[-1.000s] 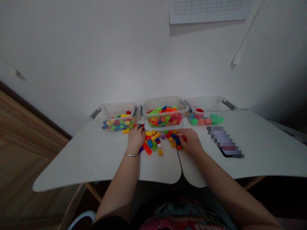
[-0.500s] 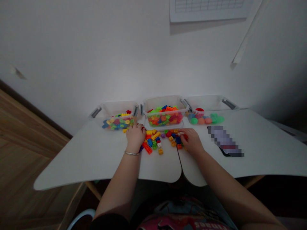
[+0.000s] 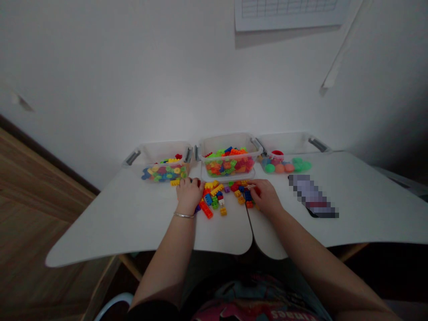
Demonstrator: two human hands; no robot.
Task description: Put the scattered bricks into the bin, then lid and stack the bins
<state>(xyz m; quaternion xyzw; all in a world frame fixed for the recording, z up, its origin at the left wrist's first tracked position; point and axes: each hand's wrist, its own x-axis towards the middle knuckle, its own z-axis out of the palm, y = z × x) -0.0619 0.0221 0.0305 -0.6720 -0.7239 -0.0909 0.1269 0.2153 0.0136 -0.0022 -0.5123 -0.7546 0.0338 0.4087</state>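
Note:
Several colourful toy bricks (image 3: pixel 216 189) lie in a loose heap on the white table (image 3: pixel 140 227). At the heap's left edge is my left hand (image 3: pixel 189 195), its fingers curled down among the bricks. Dark and red bits show by those fingertips, too small to name. On the right side of the heap, my right hand (image 3: pixel 267 196) has its thumb and fingers closed together. A small pale piece (image 3: pixel 251 187) shows at these fingertips, its kind unclear. A yellow brick (image 3: pixel 174 183) lies just left of my left hand.
Along the wall stand three clear plastic bins: a left bin (image 3: pixel 163 146) with small coloured pieces, a middle bin (image 3: pixel 230 139) full of bricks, and a right bin (image 3: pixel 287 138) with round pieces. A phone (image 3: pixel 312 196) lies at right. A gap (image 3: pixel 249 223) splits the tabletop.
My left hand's forefinger, stretched out toward the left bin before, is now curled down. My right hand has barely moved. The view has shifted slightly.

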